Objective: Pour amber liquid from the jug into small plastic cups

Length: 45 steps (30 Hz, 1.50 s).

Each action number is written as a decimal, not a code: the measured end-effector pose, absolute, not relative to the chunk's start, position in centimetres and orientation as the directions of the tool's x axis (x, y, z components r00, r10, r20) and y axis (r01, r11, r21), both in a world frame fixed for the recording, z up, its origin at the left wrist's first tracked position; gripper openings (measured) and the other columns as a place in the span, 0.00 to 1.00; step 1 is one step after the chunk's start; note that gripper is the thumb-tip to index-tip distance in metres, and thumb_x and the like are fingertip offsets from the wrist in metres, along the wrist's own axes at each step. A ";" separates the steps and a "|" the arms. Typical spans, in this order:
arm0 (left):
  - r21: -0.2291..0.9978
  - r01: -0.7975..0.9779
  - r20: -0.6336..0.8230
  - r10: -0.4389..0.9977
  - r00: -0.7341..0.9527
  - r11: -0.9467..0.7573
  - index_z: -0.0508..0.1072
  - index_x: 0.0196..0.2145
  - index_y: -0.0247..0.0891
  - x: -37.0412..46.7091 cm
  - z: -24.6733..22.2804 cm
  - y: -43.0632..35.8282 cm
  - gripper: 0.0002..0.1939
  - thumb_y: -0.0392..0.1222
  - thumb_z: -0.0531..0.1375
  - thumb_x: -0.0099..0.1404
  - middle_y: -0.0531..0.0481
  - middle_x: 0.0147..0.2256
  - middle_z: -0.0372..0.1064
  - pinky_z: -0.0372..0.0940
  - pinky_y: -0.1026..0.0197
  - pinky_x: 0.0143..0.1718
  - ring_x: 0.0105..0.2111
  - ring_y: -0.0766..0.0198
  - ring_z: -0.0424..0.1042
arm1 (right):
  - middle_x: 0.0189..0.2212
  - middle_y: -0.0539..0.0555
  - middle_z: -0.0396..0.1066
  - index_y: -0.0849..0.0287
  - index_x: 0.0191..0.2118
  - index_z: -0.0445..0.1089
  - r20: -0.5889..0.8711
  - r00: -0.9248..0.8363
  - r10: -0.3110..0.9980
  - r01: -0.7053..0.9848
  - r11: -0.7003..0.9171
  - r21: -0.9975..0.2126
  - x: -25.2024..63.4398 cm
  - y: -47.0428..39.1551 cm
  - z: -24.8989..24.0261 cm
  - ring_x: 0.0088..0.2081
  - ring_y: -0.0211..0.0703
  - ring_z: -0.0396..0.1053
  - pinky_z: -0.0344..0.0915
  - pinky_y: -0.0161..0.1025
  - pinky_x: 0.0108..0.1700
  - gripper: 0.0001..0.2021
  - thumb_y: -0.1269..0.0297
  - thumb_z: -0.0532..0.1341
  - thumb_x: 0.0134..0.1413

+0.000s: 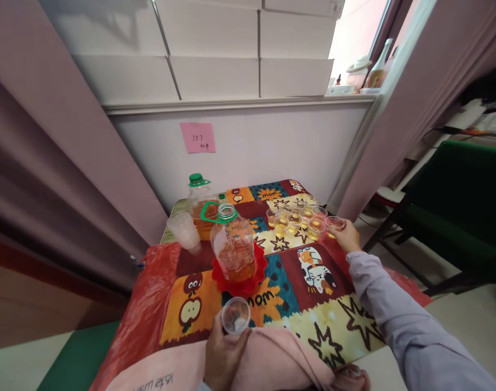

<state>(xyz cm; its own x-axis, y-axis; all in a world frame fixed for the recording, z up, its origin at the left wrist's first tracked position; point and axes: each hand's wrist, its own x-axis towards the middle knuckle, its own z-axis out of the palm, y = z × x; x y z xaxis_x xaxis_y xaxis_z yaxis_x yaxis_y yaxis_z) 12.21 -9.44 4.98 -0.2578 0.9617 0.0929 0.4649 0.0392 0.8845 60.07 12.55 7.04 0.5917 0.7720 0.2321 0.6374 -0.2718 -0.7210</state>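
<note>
Near the table's front edge, my left hand [224, 353] is closed around a clear plastic cup [236, 316] that looks empty. My right hand [347, 237] reaches to the table's right side, its fingers closed on another clear cup [334, 225] holding some yellowish liquid. Left of that hand stands a cluster of similar cups [294, 220] with pale yellow drink. In the middle, an uncapped jug [233, 247] with a green handle, partly filled with amber liquid, stands on a red scalloped dish [259, 277].
A second jug [201, 209] with a green cap stands behind, beside a leaning stack of plastic cups [183, 231]. Red plastic sheeting [150, 293] hangs over the table's left edge. A dark green chair [455, 217] stands to the right. A pink note [198, 137] is on the wall.
</note>
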 end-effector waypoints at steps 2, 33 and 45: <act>0.879 0.476 0.108 0.961 -0.256 0.028 0.73 0.50 0.39 12.3 5.1 -9.5 0.34 0.64 0.71 0.54 0.37 0.46 0.84 0.79 0.40 0.50 0.46 0.41 0.84 | 0.48 0.66 0.82 0.61 0.56 0.73 0.270 0.533 0.802 0.701 -0.239 -0.672 60.3 12.4 7.8 0.46 0.58 0.79 0.72 0.49 0.50 0.30 0.51 0.71 0.50; 0.887 0.453 0.209 0.950 -0.232 -0.085 0.74 0.56 0.38 12.3 4.8 -10.0 0.31 0.57 0.70 0.61 0.36 0.52 0.82 0.80 0.46 0.51 0.51 0.45 0.84 | 0.63 0.65 0.75 0.60 0.63 0.75 0.466 -0.164 0.869 0.983 0.103 0.153 58.9 13.5 11.5 0.64 0.59 0.69 0.64 0.52 0.62 0.26 0.75 0.57 0.61; 0.894 0.431 0.232 0.949 -0.215 -0.121 0.74 0.57 0.38 12.5 4.3 -10.2 0.31 0.56 0.70 0.62 0.35 0.52 0.82 0.79 0.44 0.53 0.51 0.46 0.83 | 0.59 0.69 0.77 0.61 0.64 0.70 0.606 0.000 0.796 0.976 0.133 -0.175 53.2 9.3 14.2 0.61 0.66 0.73 0.61 0.64 0.68 0.24 0.62 0.62 0.66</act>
<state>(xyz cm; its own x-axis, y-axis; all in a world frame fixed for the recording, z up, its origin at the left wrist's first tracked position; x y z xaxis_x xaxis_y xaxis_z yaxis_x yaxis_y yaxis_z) 12.54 -10.20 4.28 -0.2149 0.9488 0.2316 0.4312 -0.1206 0.8941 53.17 9.33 14.15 -0.0001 0.7955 0.6059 0.9756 0.1331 -0.1746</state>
